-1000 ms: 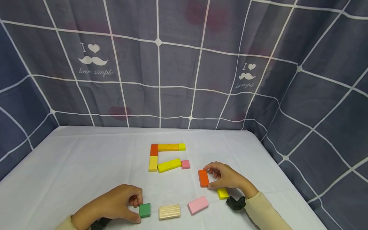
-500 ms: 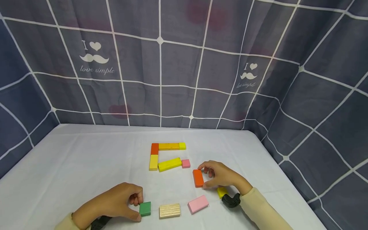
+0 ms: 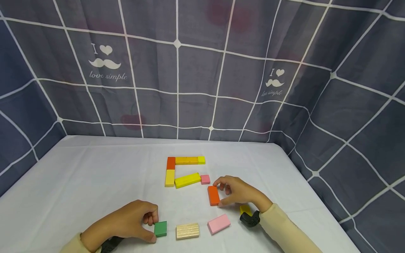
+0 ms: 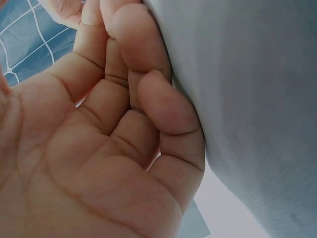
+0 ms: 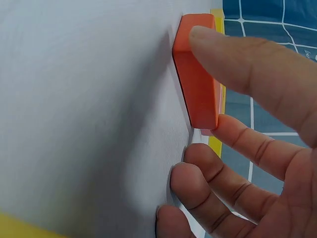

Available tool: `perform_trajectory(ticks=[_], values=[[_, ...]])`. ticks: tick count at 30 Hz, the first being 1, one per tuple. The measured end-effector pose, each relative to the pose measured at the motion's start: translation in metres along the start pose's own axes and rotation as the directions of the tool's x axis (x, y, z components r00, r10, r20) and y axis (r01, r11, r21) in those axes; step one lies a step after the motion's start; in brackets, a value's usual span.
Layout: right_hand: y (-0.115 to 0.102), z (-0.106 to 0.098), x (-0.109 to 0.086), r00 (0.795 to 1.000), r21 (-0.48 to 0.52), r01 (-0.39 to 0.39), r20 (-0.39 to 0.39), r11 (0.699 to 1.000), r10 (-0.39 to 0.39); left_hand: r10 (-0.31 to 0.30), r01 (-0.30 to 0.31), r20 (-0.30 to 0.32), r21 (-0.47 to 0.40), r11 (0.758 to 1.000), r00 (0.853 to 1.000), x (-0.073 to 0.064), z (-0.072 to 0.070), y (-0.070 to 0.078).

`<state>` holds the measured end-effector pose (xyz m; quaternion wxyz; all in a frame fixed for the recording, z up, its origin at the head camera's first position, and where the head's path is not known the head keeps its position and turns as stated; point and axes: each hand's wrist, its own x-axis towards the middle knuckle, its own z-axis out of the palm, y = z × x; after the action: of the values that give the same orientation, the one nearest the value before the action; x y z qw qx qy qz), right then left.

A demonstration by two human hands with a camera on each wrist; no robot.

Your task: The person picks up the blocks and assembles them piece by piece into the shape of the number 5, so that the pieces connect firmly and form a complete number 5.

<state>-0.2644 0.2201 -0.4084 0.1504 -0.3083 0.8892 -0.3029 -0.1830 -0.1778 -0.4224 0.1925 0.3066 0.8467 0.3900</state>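
Observation:
My right hand [image 3: 235,191] pinches an orange block [image 3: 213,195] lying on the white table, with the thumb and forefinger at its opposite ends. In the right wrist view the thumb lies along the orange block [image 5: 195,74], and the other fingers are bent beside it. At the front left my left hand [image 3: 136,219] rests on the table, its fingers loosely curled beside a green block [image 3: 160,228]. Whether it touches that block is hard to tell. The left wrist view shows the left hand [image 4: 114,129] with bent fingers and nothing visible in the palm.
A wooden-coloured block [image 3: 187,231] and a pink block [image 3: 219,224] lie in front. A yellow block [image 3: 245,209] is partly hidden by the right wrist strap. Farther back, joined blocks form an outline with a yellow bar [image 3: 187,180] and small pink block [image 3: 205,179].
My right hand has slid the orange block leftward across the table, closer to the small pink block. The left hand has stayed beside the green block.

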Motion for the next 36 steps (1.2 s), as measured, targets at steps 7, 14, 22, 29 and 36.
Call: perform_trajectory(ticks=[7,14,22,29,36], values=[[-0.004,0.005,0.006,1.0,0.002,-0.02,0.004,1.0,0.02,-0.033,0.033,0.01,-0.002,0.999,0.999,0.001,0.0,0.001],[-0.008,0.008,0.01,1.0,-0.002,-0.024,-0.008,1.0,0.024,-0.037,0.037,0.012,-0.001,0.999,0.999,0.002,0.0,0.002],[-0.012,0.008,0.013,0.999,-0.006,-0.035,-0.009,0.999,0.034,-0.031,0.031,0.016,0.008,0.999,0.999,0.003,0.0,0.002],[-0.013,0.008,0.015,0.999,-0.012,-0.032,-0.009,0.999,0.032,-0.029,0.029,0.015,0.001,1.0,0.999,0.002,0.0,0.001],[-0.014,0.007,0.018,0.999,-0.011,-0.052,0.001,0.999,0.052,-0.036,0.036,0.011,0.002,0.999,0.999,0.001,0.0,0.001]])
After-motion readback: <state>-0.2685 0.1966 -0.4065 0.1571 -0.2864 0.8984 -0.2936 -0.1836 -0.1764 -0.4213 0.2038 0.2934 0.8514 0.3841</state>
